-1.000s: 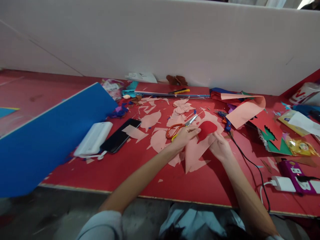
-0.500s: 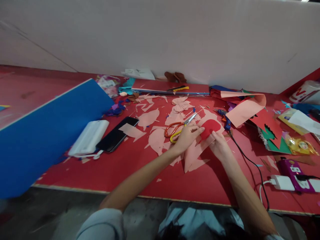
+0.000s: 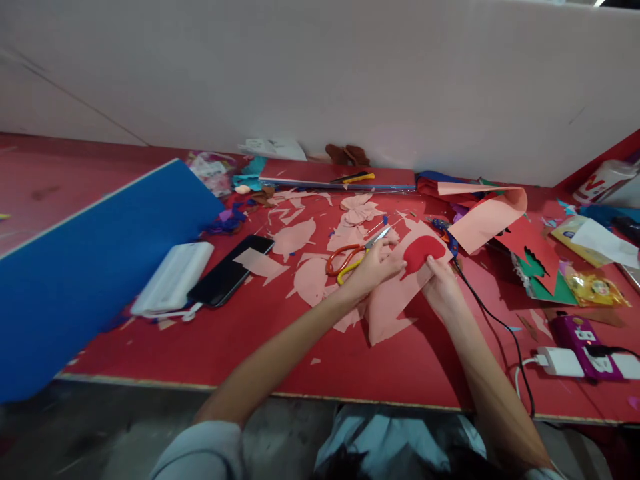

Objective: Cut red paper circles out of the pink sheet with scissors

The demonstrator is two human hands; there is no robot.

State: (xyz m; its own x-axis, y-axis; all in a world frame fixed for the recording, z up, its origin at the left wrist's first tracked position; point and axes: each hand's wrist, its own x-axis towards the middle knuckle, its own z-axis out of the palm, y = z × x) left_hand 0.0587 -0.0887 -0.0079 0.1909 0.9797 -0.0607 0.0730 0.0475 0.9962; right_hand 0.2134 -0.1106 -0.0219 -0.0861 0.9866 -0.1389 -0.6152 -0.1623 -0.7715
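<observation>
A red rounded cutout (image 3: 423, 252) lies flat on a pale pink sheet (image 3: 395, 303) of felt or paper; I cannot tell which. My right hand (image 3: 443, 283) pinches the sheet's right edge, its thumb pressing on the red cutout. At the upper left side of the sheet, my left hand (image 3: 377, 265) has its fingers closed on the edge, close to the cutout's left side. Scissors (image 3: 350, 260) with orange and yellow handles lie with parted blades just left of my left hand. Pink cut-out shapes (image 3: 310, 280) and scraps are strewn around them.
A blue glue gun (image 3: 445, 232) and its cord lie right of my hands. A curled pink sheet (image 3: 487, 217) rises behind it. Left are a phone (image 3: 230, 273), a white power bank (image 3: 175, 277) and a large blue board (image 3: 100, 280). A purple power strip (image 3: 585, 343) sits at right.
My left hand has moved slightly left and down, off the red cutout onto the pink sheet's edge. The red cutout now shows more fully, and my right thumb rests on it.
</observation>
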